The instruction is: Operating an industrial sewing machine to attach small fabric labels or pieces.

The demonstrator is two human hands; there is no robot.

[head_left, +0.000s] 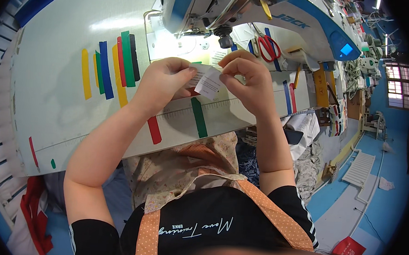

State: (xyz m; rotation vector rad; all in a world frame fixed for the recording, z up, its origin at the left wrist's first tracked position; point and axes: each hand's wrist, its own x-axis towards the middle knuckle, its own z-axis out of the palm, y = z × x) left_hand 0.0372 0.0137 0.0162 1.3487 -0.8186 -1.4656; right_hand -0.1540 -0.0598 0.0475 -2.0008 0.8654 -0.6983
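In front of the sewing machine's lit needle area, a small white label (209, 84) with fine dark print hangs folded between my hands. My left hand (166, 81) is closed, its thumb and forefinger pinching the label's left part. At the label's upper right edge, the thumb and forefinger of my right hand (249, 82) are pinched together on it. The sewing machine (250, 12), white and blue, stands just beyond my hands. Under the left hand a bit of red shows; what it belongs to is partly hidden.
Strips of coloured tape, among them a blue one (106, 71), lie on the white table (53, 121) at left. Red-handled scissors (269, 48) lie right of the needle area. A green strip (198, 117) crosses the printed ruler near the front edge. Crumpled white fabric (306, 130) sits below at right.
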